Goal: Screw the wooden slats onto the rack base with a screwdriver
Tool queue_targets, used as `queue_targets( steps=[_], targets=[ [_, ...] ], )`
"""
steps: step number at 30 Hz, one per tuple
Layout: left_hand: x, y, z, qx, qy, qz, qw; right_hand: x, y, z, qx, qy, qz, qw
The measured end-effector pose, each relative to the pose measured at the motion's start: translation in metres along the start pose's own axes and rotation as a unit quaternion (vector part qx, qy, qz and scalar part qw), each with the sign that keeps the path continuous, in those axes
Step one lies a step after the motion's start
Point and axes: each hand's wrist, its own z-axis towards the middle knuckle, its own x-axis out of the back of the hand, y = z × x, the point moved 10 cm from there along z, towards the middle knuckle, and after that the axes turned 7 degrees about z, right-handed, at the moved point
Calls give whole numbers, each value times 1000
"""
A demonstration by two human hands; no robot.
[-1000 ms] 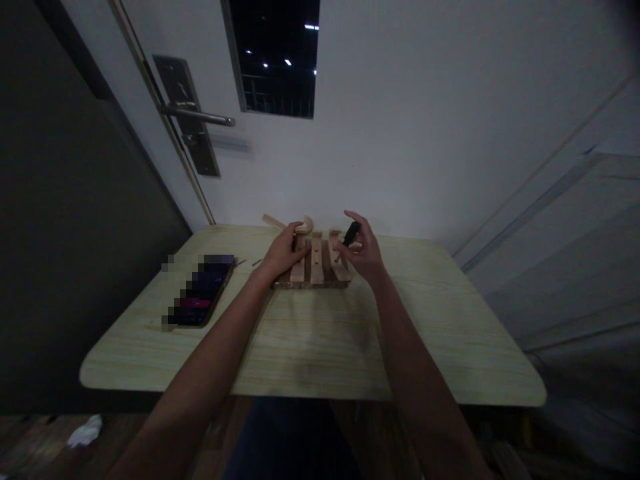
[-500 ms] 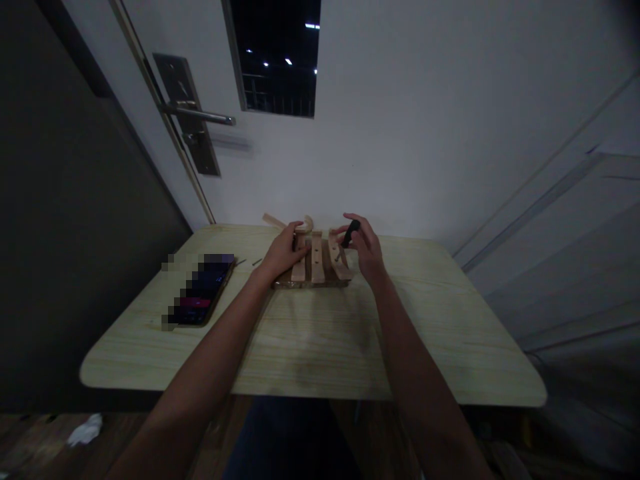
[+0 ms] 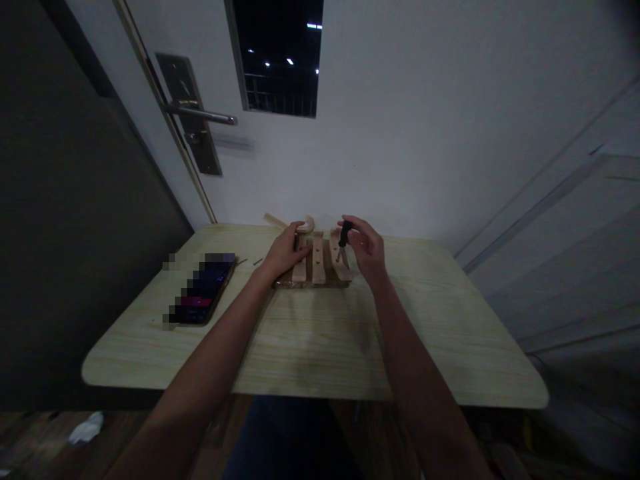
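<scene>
A brown board [image 3: 309, 271] lies on the table with three pale wooden strips across it: a left strip [image 3: 299, 271], a middle strip [image 3: 319, 267] with dark holes, and a right strip [image 3: 342, 272]. My left hand [image 3: 287, 253] grips the board's left side, its thumb over the left strip. Between the fingers of my right hand [image 3: 369, 250] is a black-handled screwdriver [image 3: 345, 233], nearly upright. Its shaft points down at a hole or screw in the right strip; contact at the tip is too small to make out.
Left on the table [image 3: 425, 333] lies a phone [image 3: 213, 290], with small screws [image 3: 258, 261] beside it. Behind my left hand are a loose wooden stick [image 3: 275, 221] and a curved wooden piece [image 3: 309, 223]. A white door with a metal handle [image 3: 205, 117] rises behind the table.
My right hand has shifted slightly left, and the screwdriver has tilted more upright over the right strip. My left hand stays on the board.
</scene>
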Motion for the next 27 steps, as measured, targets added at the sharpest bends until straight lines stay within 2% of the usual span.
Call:
queue_targets(
  steps=[7,11,15,18,22,27],
  targets=[
    [-1,-1,0,1,1,1,1000,12,-1,-1,0,66,-90,994],
    [0,0,-1,2,0,-4,1000,7,-4,0,11,37,-67,997],
    [1,2,0,-5,4,-7,1000,2,1,-1,-12,7,-31,999],
    [1,1,0,1,5,-3,1000,6,2,-2,-20,31,-64,997],
    [0,0,0,3,3,-11,1000,6,-5,-2,6,46,-107,993],
    [-1,-1,-1,-5,0,-10,1000,-3,3,-1,-11,-14,-28,999]
  ],
)
